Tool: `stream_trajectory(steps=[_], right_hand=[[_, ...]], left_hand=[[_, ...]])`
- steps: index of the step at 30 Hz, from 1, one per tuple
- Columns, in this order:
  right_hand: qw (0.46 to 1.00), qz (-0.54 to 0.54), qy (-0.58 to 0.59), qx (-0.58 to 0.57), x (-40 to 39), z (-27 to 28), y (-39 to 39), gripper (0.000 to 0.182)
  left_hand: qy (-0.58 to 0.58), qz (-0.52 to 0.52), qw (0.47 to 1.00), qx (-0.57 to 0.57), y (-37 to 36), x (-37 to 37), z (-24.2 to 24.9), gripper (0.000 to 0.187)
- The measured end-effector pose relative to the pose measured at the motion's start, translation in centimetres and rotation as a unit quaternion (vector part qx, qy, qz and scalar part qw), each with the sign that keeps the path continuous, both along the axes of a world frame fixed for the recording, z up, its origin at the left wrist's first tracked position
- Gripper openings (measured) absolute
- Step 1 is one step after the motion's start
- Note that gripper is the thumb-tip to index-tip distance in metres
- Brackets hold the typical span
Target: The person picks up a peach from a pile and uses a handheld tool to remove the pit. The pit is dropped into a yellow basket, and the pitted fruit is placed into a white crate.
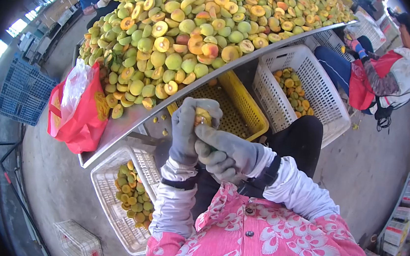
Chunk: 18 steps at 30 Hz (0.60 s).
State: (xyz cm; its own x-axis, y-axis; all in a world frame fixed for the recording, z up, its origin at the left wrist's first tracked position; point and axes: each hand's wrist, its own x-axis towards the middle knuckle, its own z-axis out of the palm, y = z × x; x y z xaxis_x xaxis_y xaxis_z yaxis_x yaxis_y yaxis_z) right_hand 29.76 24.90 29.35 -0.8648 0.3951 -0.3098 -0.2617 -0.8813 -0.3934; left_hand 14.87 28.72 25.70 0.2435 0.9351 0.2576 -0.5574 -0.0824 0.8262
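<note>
Grey-gloved, grasping a rounded yellow fruit (202,117) in left grip (185,126), clenching right grip (229,152) around a barely visible green object (212,149); facing a large green-orange fruit heap (174,36) beyond, smaller batches in white plastic crates (332,108).

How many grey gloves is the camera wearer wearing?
2: one on the left hand, closed around a piece of fruit; one on the right hand, curled beside it. Neither is hidden.

Grey gloves (186,131) and pale oversleeves (302,189) accompany a pink, white-patterned shirt (273,238).
</note>
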Motion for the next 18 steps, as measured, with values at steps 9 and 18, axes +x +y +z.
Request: stream_trajectory(steps=[9, 18], right_hand=[[0.922, -0.234, -0.216, 0.222, -1.3, -6.2, 1.7, 0.033], [0.549, -0.157, -0.61, 0.55, -4.1, -9.3, 2.9, 0.029]], left_hand=[[-0.056, 0.235, 0.954, -0.175, 1.2, 0.7, -2.4, 0.037], [0.262, 0.446, 0.852, -0.079, 0.0, 1.5, -3.9, 0.012]])
